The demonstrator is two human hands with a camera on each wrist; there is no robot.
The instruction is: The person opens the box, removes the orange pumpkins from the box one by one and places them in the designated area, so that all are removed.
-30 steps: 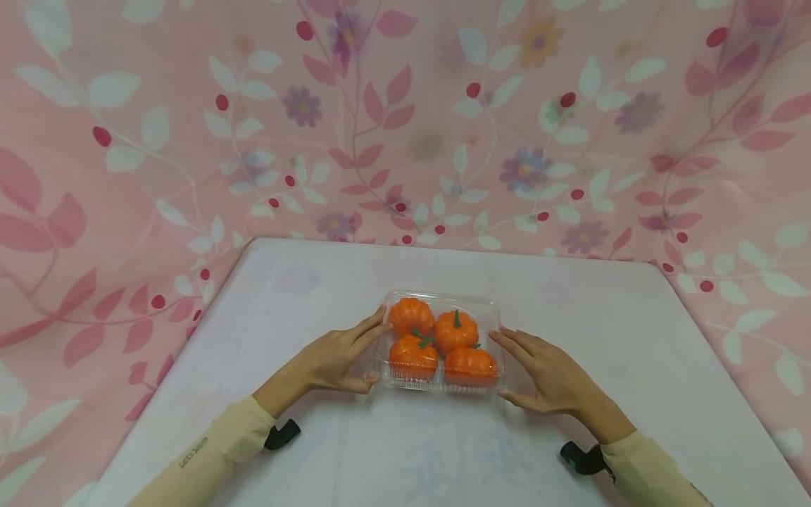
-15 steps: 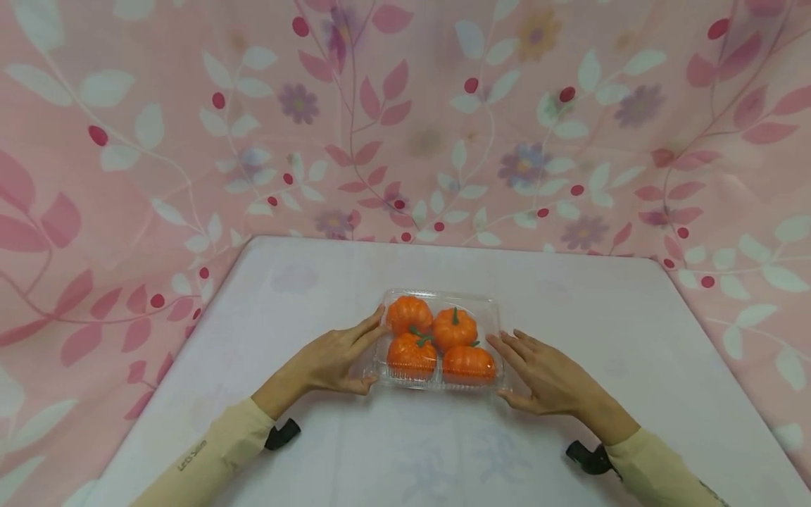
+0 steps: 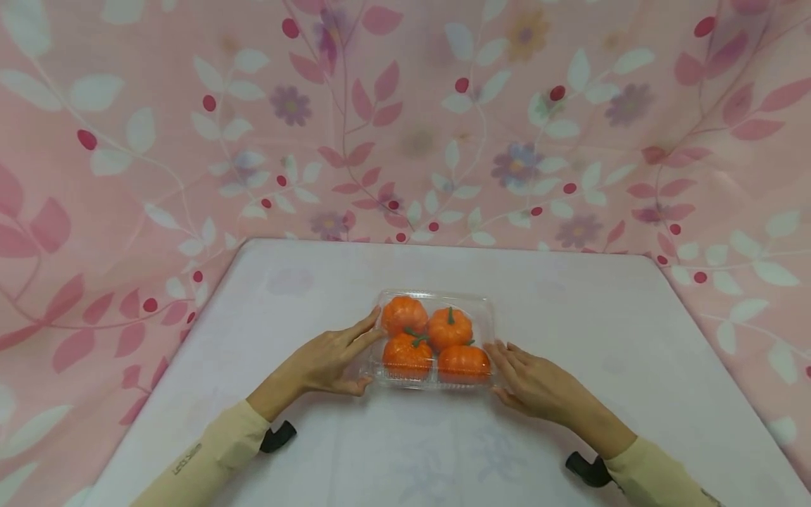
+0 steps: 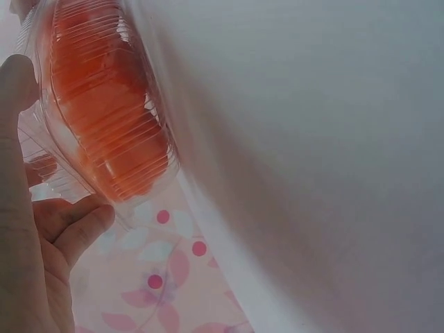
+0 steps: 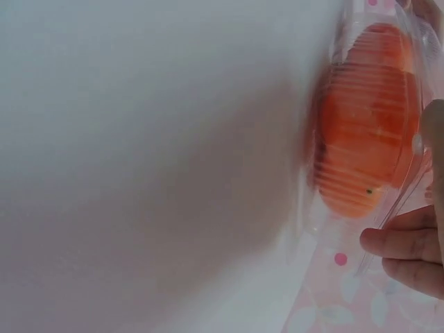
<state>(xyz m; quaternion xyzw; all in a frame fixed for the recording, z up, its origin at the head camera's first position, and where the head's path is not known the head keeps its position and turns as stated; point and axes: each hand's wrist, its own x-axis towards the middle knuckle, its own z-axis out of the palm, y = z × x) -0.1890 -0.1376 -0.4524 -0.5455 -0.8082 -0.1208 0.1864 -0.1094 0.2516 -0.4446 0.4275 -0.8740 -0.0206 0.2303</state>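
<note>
1. The left hand (image 3: 331, 360) grips the left end of the clear, ribbed plastic clamshell box (image 3: 483, 317), thumb near the front corner, bent fingers against the rim further back.
2. The right hand (image 3: 535, 384) grips the opposite end likewise, thumb by the front corner and fingertips along the side; how firmly either hand presses, I cannot tell.
3. The box sits between them, long side toward the person, apparently resting on the table; its lid looks down, though whether the rim has snapped home is too fine to see.
4. Inside lie four round, ribbed orange pumpkins with green stems: rear left (image 3: 404, 315), rear right (image 3: 450, 329), front left (image 3: 407, 357), front right (image 3: 464, 365).
5. Underneath is the white cloth-covered table (image 3: 570, 317); behind it hangs a pink floral curtain (image 3: 418, 134).
6. My judgement: the step in hand is steadying or seating the filled box. The next move calls for even pressure from both sides, keeping it level, before letting go.
</note>
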